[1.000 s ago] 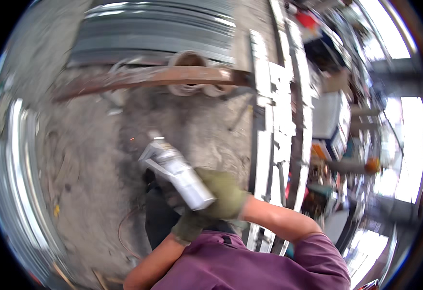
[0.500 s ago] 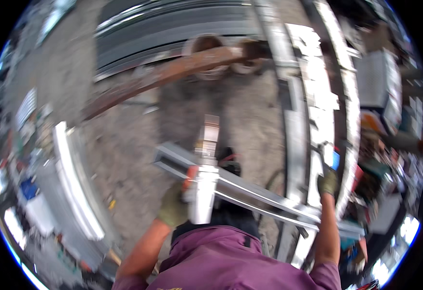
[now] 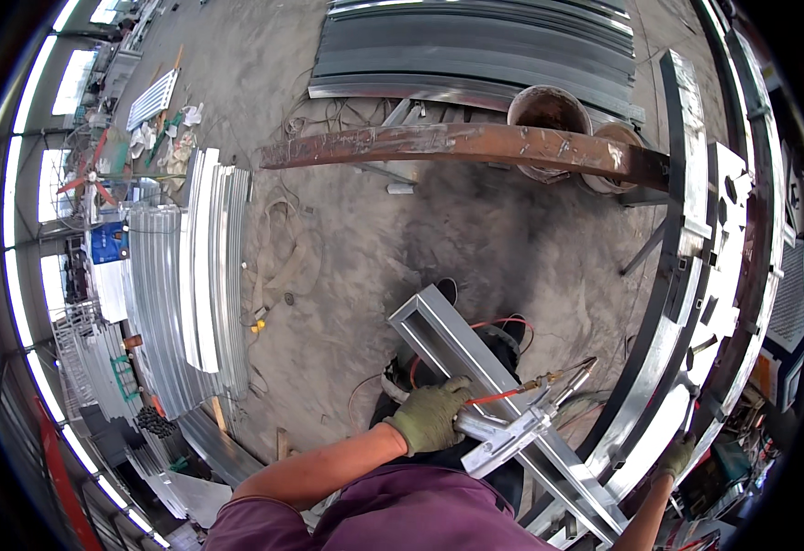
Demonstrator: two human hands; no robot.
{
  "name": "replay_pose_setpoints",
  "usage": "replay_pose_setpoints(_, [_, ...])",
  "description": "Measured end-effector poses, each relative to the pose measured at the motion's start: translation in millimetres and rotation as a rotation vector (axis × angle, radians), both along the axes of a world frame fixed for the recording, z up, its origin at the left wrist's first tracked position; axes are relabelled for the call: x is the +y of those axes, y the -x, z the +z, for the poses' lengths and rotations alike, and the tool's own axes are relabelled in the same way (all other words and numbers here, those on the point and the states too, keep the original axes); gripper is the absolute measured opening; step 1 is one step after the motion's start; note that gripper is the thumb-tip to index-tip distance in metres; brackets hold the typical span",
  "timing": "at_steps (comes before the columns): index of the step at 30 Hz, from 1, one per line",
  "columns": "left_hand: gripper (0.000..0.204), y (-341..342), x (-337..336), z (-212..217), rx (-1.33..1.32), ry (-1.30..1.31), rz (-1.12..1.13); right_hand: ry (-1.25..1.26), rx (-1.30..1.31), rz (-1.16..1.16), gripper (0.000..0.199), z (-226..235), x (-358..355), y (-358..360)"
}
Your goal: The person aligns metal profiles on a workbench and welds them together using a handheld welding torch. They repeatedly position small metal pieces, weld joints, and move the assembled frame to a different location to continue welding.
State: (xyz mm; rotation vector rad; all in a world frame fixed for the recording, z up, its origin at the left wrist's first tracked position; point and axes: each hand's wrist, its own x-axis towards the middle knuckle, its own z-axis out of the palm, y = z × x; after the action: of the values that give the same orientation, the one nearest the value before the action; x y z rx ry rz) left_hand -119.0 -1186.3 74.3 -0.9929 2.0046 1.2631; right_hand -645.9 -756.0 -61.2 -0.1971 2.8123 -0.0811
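Note:
My left hand (image 3: 431, 415), in a green work glove, is closed round the rear of a silver metal air tool (image 3: 517, 439). A red hose (image 3: 494, 397) with a brass fitting runs along the tool. Beneath the tool a galvanised steel channel (image 3: 485, 354) slants from in front of my feet toward the lower right. My right hand (image 3: 677, 454), also gloved, is at the right against the steel beams, its fingers curled. A thin rod-like thing rises from it; its kind is too small to make out.
Long steel beams (image 3: 686, 248) stand along the right. A rusty beam (image 3: 439, 142) crosses ahead, beside a bucket (image 3: 549, 108). Grey corrugated sheets (image 3: 475, 55) lie behind it. Stacked metal profiles (image 3: 205, 266) lie at the left, and a cable with a yellow end (image 3: 258, 325) on the floor.
My view has swung, so things appear shifted. The air tool, upright before, now lies tilted to the right over the channel, still in my left hand. My right hand appears lower and farther right.

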Motion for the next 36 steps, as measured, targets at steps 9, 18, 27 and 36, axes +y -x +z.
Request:
replay_pose_setpoints(9, [0.074,-9,-15,-28,0.129,-0.184,0.007,0.248,-0.361,0.199,0.036,204,-292,-59])
replay_pose_setpoints(18, [0.057,-16,-13,-34,0.248,-0.142,0.076,0.017,-0.622,1.397,0.023,205,-643,-278])
replay_pose_setpoints(27, [0.055,-20,-3,-42,0.281,-0.133,0.138,-0.332,-0.522,1.827,0.042,167,-683,-352])
replay_pose_setpoints(36, [0.055,-21,5,-45,0.287,-0.126,0.157,-0.268,-0.498,1.754,0.037,179,-709,-354])
